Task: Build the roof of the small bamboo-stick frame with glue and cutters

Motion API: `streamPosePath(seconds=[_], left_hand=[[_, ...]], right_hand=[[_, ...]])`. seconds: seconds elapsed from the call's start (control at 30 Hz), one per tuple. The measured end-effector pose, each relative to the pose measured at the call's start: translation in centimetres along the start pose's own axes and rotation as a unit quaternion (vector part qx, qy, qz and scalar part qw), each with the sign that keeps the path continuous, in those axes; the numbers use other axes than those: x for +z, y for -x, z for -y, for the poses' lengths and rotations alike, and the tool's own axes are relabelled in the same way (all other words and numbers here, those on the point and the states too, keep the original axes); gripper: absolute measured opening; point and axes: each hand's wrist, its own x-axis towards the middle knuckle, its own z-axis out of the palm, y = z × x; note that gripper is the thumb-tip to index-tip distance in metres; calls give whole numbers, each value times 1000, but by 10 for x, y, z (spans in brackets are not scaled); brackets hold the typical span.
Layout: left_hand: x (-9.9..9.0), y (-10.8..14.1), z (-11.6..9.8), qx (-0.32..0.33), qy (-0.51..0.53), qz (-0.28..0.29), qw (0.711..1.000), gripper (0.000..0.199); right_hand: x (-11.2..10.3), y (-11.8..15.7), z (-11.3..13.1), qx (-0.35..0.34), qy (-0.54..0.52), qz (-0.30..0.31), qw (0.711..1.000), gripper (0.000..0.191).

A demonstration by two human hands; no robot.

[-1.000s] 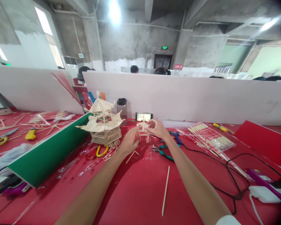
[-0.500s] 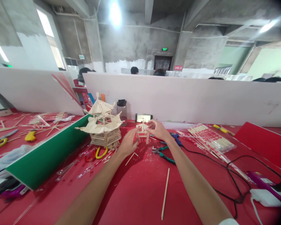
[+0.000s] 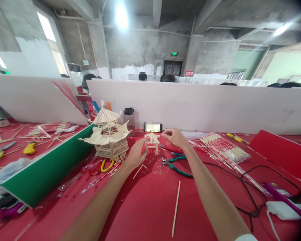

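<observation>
Because the head view shows the small stick frame standing upright on thin legs on the tabletop, uneven pressure from the left hand at its left side could tip it or loosen a joint; whether that hand grips it, I cannot tell. Just right of the frame, apart from it, the right hand has bent fingers, any hold unclear. A low forearm sweep could knock the pliers; a backward push could drive the frame into the phone.
</observation>
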Motion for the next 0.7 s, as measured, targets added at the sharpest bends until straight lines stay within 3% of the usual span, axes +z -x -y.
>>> streamPosePath(seconds=[0.33, 0.4, 0.5, 0.6, 0.7], left_hand=[[-1, 0, 1, 5, -6, 4, 1000, 48], [-1, 1, 2, 7, -6, 4, 1000, 48], [0, 2, 3, 3, -3, 3, 1000, 48], [2, 2, 5, 0, 2, 6, 1000, 50], [2, 2, 6, 0, 5, 12, 1000, 53]], right_hand=[[-12, -1, -18, 25, 106, -101, 989, 47], [-13, -1, -21, 53, 111, -92, 988, 54], [-10, 1, -18, 72, 50, -29, 996, 57], [1, 2, -7, 32, -36, 27, 998, 41], [19, -1, 4, 18, -77, 43, 996, 34]])
